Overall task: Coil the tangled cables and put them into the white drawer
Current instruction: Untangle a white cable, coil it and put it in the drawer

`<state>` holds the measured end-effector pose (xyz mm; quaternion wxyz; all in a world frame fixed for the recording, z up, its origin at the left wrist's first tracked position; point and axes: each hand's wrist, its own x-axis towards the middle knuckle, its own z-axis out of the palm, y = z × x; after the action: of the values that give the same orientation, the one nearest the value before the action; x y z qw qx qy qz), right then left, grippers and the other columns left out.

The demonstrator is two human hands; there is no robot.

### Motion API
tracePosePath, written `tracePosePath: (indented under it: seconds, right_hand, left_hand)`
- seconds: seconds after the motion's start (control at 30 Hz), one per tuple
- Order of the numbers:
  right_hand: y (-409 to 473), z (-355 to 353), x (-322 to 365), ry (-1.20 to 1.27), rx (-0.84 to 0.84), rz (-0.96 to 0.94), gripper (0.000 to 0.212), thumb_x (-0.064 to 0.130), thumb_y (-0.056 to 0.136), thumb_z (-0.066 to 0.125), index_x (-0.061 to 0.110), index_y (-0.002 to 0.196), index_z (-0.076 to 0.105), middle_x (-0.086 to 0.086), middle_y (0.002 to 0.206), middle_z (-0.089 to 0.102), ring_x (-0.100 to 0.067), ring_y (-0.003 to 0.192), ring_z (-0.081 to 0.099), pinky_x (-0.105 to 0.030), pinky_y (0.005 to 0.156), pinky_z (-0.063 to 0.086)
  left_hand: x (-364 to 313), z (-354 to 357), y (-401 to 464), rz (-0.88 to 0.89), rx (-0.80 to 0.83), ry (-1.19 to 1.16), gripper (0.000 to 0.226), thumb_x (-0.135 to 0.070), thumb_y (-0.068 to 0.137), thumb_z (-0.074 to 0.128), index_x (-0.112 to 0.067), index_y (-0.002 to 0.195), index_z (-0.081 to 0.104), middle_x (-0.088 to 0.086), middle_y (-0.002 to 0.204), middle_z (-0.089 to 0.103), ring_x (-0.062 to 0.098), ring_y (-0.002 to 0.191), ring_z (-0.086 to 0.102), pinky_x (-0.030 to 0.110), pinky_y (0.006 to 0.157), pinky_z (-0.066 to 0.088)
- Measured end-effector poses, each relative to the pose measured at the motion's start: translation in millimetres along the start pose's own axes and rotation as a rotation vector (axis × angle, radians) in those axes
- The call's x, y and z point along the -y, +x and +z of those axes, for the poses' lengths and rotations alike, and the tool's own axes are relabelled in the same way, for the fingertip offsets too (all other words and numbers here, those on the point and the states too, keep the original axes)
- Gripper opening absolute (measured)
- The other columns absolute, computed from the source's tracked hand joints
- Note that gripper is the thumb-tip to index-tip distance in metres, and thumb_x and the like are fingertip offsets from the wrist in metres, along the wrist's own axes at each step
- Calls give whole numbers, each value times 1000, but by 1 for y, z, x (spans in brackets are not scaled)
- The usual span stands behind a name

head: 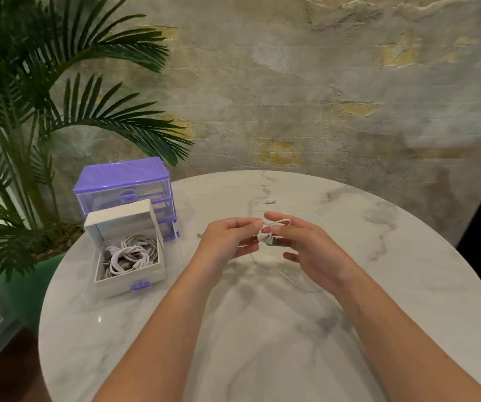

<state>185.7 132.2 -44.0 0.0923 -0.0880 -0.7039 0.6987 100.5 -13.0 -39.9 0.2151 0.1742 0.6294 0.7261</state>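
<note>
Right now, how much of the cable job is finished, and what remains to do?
Done: several coiled white cables already lie in the open white drawer. In hand: the left hand and right hand both pinch one white cable above the table, partly looped; its tail trails on the marble. Left: finish this coil and place it in the drawer. No other loose cable is visible.

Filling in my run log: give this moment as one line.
left hand: pinches white cable | right hand: holds it | white drawer: open, coils inside
</note>
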Motion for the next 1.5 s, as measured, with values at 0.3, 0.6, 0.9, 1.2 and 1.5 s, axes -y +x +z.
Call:
tracePosePath:
  seconds: [0.3, 0.6, 0.9, 1.2, 1.5]
  right_hand:
    - [5, 12, -8, -23, -242, -75, 34, 25, 80, 78, 21, 110, 62, -2, 98, 63, -17, 91, 66, -37, 84, 51]
    - [4, 9, -4, 96, -153, 51, 39, 22, 82, 76, 9, 116, 63, -6, 88, 75, -16, 74, 69, -32, 76, 54]
    - [-1, 8, 2, -111, -28, 137, 40, 23, 75, 81, 18, 111, 65, 0, 74, 72, -11, 57, 52, -26, 65, 41]
    - [-2, 5, -2, -296, 91, 92, 23, 9, 82, 69, 23, 99, 75, 7, 59, 55, -13, 57, 45, -25, 57, 36]
    - [2, 5, -7, -144, -73, 85, 24, 34, 85, 72, 12, 95, 76, 5, 73, 65, -10, 54, 38, -19, 54, 33]
  left_hand:
    - [1, 4, 0, 10, -10, -28, 20, -15, 85, 71, -3, 101, 73, 10, 91, 72, 15, 78, 67, 22, 71, 57]
    - [6, 9, 0, 109, -112, 75, 14, -21, 85, 71, -15, 97, 75, 1, 82, 71, 5, 72, 63, 8, 61, 48]
    - [6, 8, 6, 141, -209, 1, 14, -16, 89, 67, -8, 100, 71, -1, 74, 66, 4, 61, 59, 14, 65, 53]
    - [3, 2, 8, 151, -241, 117, 18, -18, 99, 52, -15, 112, 63, -13, 82, 68, 1, 69, 56, 17, 63, 43]
    - [3, 6, 5, 95, -128, 40, 22, -27, 90, 66, -12, 106, 70, -2, 81, 67, 10, 74, 60, 19, 63, 55]
